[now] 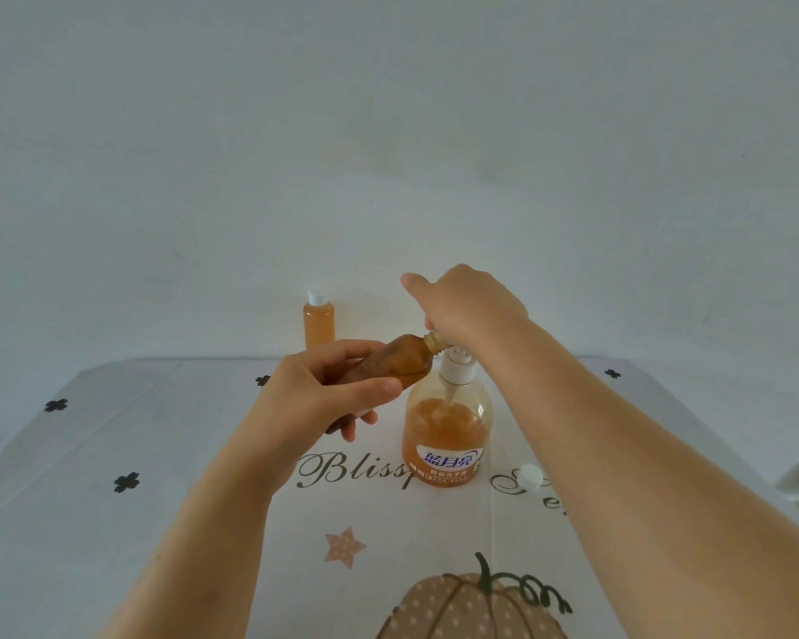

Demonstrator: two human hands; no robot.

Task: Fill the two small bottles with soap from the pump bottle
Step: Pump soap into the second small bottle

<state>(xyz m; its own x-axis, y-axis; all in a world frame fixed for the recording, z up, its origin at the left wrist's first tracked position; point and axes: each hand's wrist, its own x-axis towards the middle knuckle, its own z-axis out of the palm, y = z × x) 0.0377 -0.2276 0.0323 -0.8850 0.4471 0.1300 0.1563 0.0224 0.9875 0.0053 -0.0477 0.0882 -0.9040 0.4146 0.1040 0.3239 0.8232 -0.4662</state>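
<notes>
A clear pump bottle (pixel 448 435) about half full of orange soap stands mid-table, blue label facing me. My right hand (pixel 469 306) rests closed on top of its white pump head, hiding the nozzle. My left hand (pixel 328 394) holds a small uncapped bottle (pixel 397 362) tilted, its open neck up against the pump under my right hand; it holds orange soap. A second small bottle (pixel 319 322), full of orange soap and closed with a white cap, stands upright at the table's far edge.
A loose white cap (pixel 530 475) lies on the tablecloth to the right of the pump bottle. The cloth (pixel 158 454) is white with printed script, dark flowers, a star and a pumpkin. A pale wall rises behind the table.
</notes>
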